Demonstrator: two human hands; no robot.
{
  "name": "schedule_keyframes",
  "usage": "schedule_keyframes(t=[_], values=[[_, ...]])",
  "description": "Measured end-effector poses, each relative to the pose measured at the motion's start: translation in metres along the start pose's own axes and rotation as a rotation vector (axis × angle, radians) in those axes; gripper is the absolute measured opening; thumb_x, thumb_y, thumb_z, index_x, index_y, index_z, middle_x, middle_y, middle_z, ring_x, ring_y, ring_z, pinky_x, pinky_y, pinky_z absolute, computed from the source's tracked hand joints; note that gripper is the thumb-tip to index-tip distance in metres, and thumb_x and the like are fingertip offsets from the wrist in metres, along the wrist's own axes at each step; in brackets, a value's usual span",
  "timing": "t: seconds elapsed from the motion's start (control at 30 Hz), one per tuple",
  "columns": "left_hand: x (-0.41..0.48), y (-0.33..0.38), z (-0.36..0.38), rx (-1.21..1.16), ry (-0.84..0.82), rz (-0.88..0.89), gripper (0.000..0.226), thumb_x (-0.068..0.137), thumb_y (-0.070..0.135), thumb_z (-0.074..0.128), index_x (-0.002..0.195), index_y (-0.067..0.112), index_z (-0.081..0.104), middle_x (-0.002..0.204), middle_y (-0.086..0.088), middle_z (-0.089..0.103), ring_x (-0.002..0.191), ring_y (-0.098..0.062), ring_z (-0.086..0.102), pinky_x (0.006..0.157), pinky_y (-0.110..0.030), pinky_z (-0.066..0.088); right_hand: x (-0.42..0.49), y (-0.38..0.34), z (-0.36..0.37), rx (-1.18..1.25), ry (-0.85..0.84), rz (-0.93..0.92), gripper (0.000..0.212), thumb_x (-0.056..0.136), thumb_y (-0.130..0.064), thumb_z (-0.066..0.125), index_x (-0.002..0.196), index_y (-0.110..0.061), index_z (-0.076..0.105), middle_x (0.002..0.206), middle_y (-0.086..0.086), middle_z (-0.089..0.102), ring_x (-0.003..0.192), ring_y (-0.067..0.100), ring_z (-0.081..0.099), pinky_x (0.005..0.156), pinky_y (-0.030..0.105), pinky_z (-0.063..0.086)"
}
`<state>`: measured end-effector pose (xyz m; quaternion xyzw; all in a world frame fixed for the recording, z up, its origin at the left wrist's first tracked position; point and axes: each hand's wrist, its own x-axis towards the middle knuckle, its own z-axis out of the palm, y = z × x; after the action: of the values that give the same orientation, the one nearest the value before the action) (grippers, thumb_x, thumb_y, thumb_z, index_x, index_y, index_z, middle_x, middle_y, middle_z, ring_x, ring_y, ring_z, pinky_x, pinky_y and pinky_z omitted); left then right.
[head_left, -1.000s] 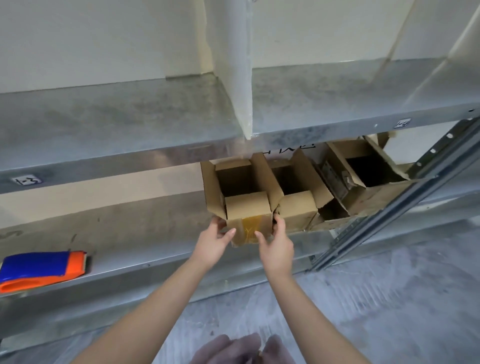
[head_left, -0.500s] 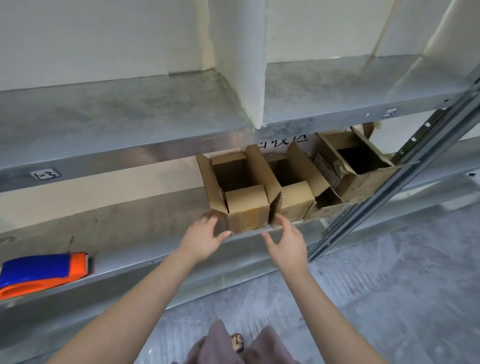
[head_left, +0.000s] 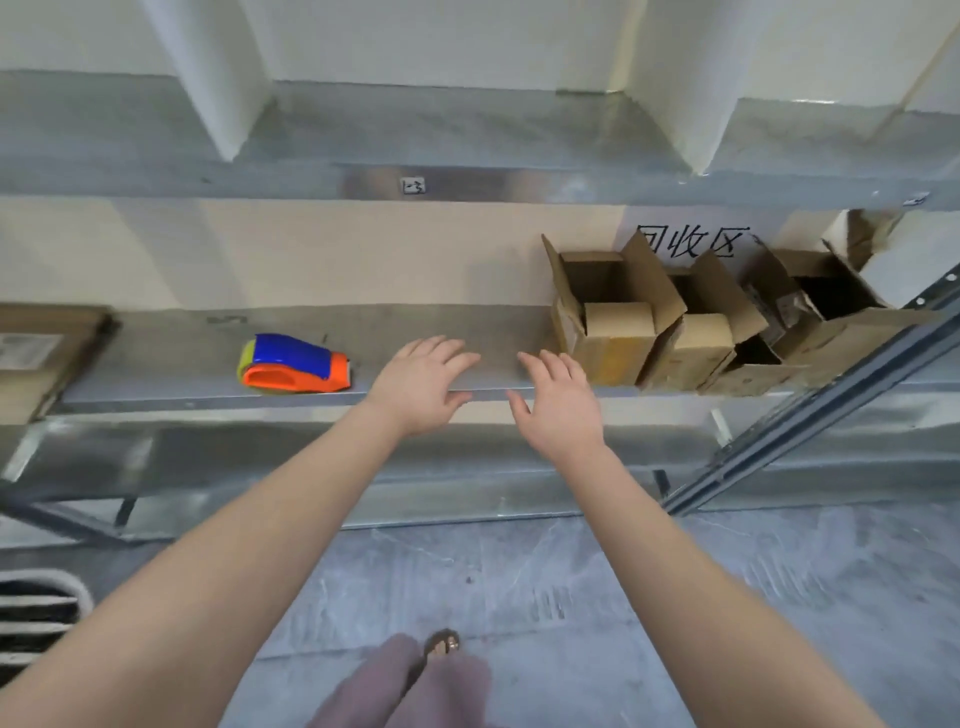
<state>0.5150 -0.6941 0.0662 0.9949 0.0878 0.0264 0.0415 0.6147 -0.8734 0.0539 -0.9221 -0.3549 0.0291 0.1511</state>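
Head view, read left to right. Far to the left of the fingers, a flat carton (head_left: 36, 358) lies at the end of the shelf (head_left: 171, 364), partly cut off by the frame edge. The shelf is grey metal and bears every item noted.

The tape dispenser (head_left: 293, 364), blue and orange, stands on the shelf just left of the left hand (head_left: 421, 384) and is not touched. The left hand is palm down over the shelf's front edge, fingers straight and slightly spread, holding nothing. Whether the fingertips touch the metal cannot be told.

The right hand (head_left: 558, 405) is close beside it with a narrow gap between the two. Its fingers are likewise extended, apart and empty.

The open box (head_left: 613, 332), brown cardboard with flaps up, stands on the shelf just right of the right fingertips, apart from them. A second box (head_left: 701, 338) touches its right side. A third box (head_left: 831, 322), tilted, sits further right.

A sign (head_left: 685, 241) with black characters hangs on the wall behind the boxes. A slanted metal post (head_left: 810, 415) crosses at far right.
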Motion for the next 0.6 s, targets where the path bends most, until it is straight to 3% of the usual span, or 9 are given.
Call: schedule_keyframes(t=[0.23, 0.4, 0.6], values=[[-0.127, -0.131, -0.032, -0.033, 0.063, -0.169, 0.055, 0.092, 0.041, 0.055, 0.143, 0.025, 0.042, 0.145, -0.002, 0.044, 0.135, -0.024, 0.037, 0.107, -0.038, 0.030, -0.003, -0.166, 0.046, 0.026, 0.003, -0.202, 0.051, 0.094, -0.039, 0.051, 0.141, -0.019, 0.046, 0.144, 0.005, 0.047, 0.137, 0.028, 0.032, 0.113, 0.035, 0.027], [-0.208, -0.252, -0.053, 0.019, 0.056, -0.259, 0.057, 0.093, 0.044, 0.052, 0.146, 0.029, 0.036, 0.149, -0.001, 0.038, 0.137, -0.022, 0.033, 0.108, -0.038, 0.029, 0.006, -0.299, 0.093, 0.104, 0.041, -0.279, 0.045, 0.090, -0.037, 0.055, 0.129, -0.017, 0.057, 0.127, 0.006, 0.059, 0.123, 0.032, 0.045, 0.102, 0.044, 0.042], [-0.298, -0.387, -0.081, 0.070, 0.051, -0.342, 0.058, 0.094, 0.044, 0.049, 0.147, 0.027, 0.034, 0.149, -0.002, 0.038, 0.137, -0.023, 0.034, 0.110, -0.039, 0.030, 0.022, -0.453, 0.137, 0.129, 0.004, -0.378, 0.044, 0.088, -0.031, 0.058, 0.130, -0.016, 0.058, 0.127, 0.007, 0.060, 0.121, 0.032, 0.048, 0.099, 0.045, 0.044]])
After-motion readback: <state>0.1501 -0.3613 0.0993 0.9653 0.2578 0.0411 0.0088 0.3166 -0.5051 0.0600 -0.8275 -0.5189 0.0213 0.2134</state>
